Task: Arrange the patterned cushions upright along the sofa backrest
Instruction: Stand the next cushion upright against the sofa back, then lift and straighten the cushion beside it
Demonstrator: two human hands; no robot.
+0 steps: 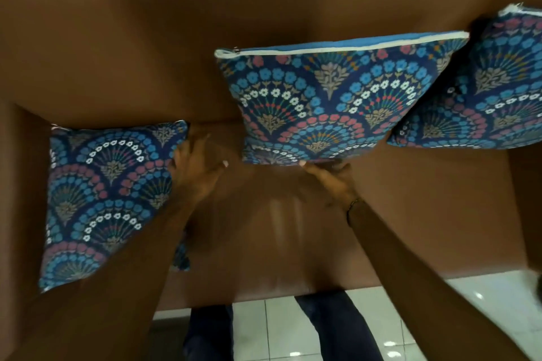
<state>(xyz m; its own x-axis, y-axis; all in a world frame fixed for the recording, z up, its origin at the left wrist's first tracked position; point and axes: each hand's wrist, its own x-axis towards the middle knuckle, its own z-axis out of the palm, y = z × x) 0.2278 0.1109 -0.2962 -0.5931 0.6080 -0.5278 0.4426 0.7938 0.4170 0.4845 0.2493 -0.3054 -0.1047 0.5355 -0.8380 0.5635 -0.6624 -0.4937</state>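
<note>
Dark trouser legs point(337, 328) are seen standing on white floor tiles point(264, 331) before a brown sofa point(117, 53). One patterned cushion point(108, 199) is leaned at the left arm with the left hand point(196, 173) laid spread against its right edge, while the right hand point(331, 176), fingers loosely spread, is placed under the bottom edge of the middle cushion point(331, 102). That cushion is stood upright against the backrest, and a third cushion point(484, 91) is propped just beside it at the right.

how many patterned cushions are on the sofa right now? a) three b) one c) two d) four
a) three: a left cushion by the armrest, a middle cushion standing against the brown sofa backrest, and a right cushion partly cut off by the frame edge.
</note>
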